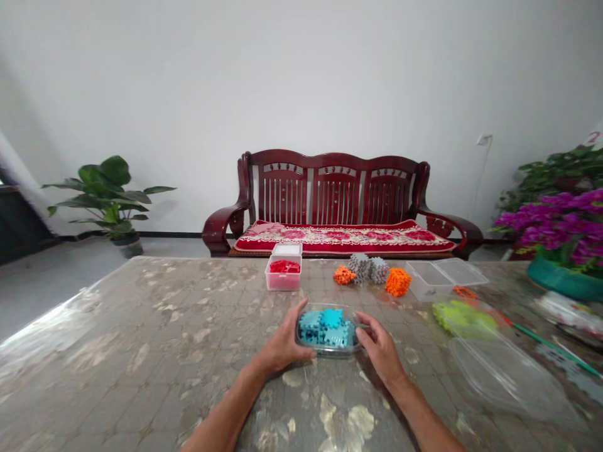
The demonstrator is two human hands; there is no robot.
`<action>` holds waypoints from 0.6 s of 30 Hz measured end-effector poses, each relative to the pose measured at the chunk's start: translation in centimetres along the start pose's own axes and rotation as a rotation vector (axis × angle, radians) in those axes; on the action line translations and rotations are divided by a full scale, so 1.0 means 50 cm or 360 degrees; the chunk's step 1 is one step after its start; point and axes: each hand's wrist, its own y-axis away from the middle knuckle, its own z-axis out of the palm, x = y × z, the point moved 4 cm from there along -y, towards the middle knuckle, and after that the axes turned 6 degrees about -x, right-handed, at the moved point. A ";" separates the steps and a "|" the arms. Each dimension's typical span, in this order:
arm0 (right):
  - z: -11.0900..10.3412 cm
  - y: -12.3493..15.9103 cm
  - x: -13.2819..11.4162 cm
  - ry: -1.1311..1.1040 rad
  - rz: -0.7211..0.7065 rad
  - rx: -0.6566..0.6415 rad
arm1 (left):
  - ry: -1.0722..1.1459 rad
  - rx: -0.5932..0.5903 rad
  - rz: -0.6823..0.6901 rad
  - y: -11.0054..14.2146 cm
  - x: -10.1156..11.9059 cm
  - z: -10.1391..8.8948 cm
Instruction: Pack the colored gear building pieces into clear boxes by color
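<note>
Left hand (282, 342) curls round the left end of a clear plastic tub with rounded ends (328, 353), thumb along the near edge and fingers at the far corner; the right hand (379, 348) holds the right end more lightly, thumb and fingertips at the rim. Between them I see the tub on the glossy, floral-patterned grey-brown worktop (141, 351), heaped with turquoise toothed plastic pieces (332, 319). From my remote seat I can't tell whether a lid covers it, so an uneven lift could tip pieces out. Too hard a squeeze could bow the thin-looking walls and shift the heap. Pushed far and left, I judge it could knock the translucent plastic box (282, 284) holding red plastic pieces (285, 267); far and right, it could jostle the bumpy grey blocks (360, 268) or the knobbly orange cube (398, 282). Farther right, a careless sweep could catch the large clear plastic cover (513, 376), hard to see against the pattern.
</note>
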 end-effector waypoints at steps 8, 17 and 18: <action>-0.013 -0.001 0.005 -0.0089 -0.0012 0.0105 | 0.0102 0.0013 0.0071 0.014 0.002 0.045; -0.045 -0.001 -0.001 0.0105 -0.0049 0.0127 | 0.0153 0.0082 -0.0021 0.012 -0.006 0.030; -0.047 -0.003 0.002 0.0143 -0.0054 0.0139 | 0.0146 0.0095 -0.0027 0.010 -0.007 0.028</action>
